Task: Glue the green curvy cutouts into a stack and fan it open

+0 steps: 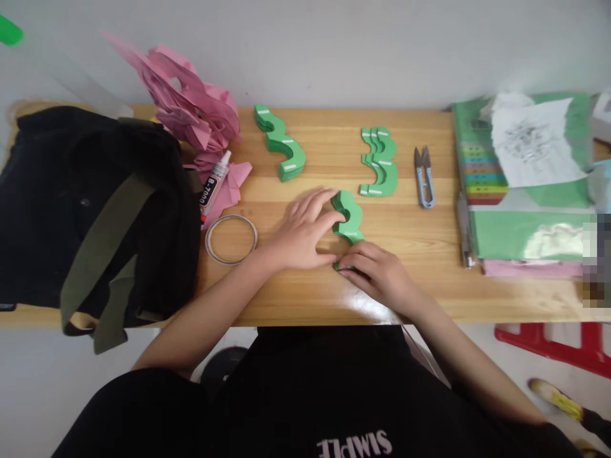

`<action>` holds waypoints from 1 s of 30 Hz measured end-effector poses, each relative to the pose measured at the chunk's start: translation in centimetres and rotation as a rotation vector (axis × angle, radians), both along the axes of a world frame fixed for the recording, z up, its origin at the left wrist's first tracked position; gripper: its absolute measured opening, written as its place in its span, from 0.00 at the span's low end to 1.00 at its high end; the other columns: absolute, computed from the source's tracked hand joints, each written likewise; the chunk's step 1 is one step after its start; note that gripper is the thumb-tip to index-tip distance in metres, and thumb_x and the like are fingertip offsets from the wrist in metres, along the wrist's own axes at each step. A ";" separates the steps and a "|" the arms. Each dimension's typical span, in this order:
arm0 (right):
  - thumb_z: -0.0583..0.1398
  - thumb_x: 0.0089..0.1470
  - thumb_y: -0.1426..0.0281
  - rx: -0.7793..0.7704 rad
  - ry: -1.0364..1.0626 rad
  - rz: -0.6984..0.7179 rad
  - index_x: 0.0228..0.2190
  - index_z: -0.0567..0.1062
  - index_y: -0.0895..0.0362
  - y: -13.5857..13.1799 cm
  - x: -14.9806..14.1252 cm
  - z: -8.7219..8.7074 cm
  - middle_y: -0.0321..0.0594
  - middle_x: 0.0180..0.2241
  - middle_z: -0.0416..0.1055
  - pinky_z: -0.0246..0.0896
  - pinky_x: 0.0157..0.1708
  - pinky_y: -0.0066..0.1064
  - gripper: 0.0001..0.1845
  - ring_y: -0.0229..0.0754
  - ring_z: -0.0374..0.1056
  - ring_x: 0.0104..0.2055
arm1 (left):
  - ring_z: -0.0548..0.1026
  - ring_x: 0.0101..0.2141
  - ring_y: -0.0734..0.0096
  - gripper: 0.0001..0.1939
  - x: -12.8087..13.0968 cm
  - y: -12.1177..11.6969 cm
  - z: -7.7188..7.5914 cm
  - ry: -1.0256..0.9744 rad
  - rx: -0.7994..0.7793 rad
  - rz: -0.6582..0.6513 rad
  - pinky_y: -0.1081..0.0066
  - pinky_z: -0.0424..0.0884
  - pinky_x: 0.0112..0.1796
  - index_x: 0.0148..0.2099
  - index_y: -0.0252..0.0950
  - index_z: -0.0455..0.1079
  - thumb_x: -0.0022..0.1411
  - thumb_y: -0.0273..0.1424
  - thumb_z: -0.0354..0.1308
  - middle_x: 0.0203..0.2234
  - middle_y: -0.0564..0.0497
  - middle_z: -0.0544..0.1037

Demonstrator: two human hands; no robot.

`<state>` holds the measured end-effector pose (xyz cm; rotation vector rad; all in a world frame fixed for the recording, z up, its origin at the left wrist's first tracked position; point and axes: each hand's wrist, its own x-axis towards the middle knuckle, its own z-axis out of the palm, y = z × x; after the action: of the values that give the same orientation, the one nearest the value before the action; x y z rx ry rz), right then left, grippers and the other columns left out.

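1. Table [286, 299] of light wood carries the green wavy piece [352, 219], which lies between the hands, about midway between the far and near edges; its lower end, toward the near edge, is partly hidden by fingers.
2. The left hand [300, 235] rests at the piece's left side, its fingers and thumb spread apart, some tips touching the green edge. The right hand [386, 277] has its fingers drawn together, thumb and fingertips clamped on the lower end.
3. The step in hand looks like fine handling of that end: the left hand seems to steady while the right pinches. Exactly what the right fingertips work on cannot be told.
4. Any further move seems to call for a light, even hold, with the left hand bracing the body, since a narrow, curved shape could twist or slide.
5. Toward the far edge lie a green wavy stack [292, 149], left of centre, and green scalloped pieces [389, 162], right of centre, both bearing white strips. Blue-handled snips [424, 184] lie just beside the latter.
6. Left of the hands are a tape ring [207, 242] and a glue tube [214, 191], next to pink sheets [205, 121] and a black bag [109, 210] at the left end.
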<state>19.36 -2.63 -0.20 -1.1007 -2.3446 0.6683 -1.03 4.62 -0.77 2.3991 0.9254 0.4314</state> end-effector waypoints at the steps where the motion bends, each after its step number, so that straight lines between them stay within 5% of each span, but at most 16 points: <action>1: 0.55 0.61 0.71 0.004 0.008 -0.003 0.34 0.74 0.57 0.0 0.0 0.0 0.41 0.32 0.71 0.67 0.35 0.31 0.07 0.38 0.68 0.34 | 0.50 0.65 0.47 0.28 0.0 0.0 0.0 0.001 -0.004 0.001 0.48 0.49 0.61 0.51 0.39 0.64 0.49 0.36 0.67 0.64 0.39 0.53; 30: 0.57 0.59 0.72 0.048 0.093 -0.043 0.33 0.75 0.56 -0.1 -0.2 -0.4 0.40 0.31 0.71 0.66 0.33 0.29 0.06 0.38 0.68 0.33 | 0.50 0.65 0.47 0.28 0.0 0.0 0.0 0.005 -0.006 0.006 0.48 0.50 0.61 0.51 0.40 0.63 0.48 0.37 0.67 0.64 0.40 0.53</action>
<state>19.20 -2.74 -0.55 -1.0732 -2.2401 0.6307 -1.02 4.58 -0.74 2.3932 0.9354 0.4248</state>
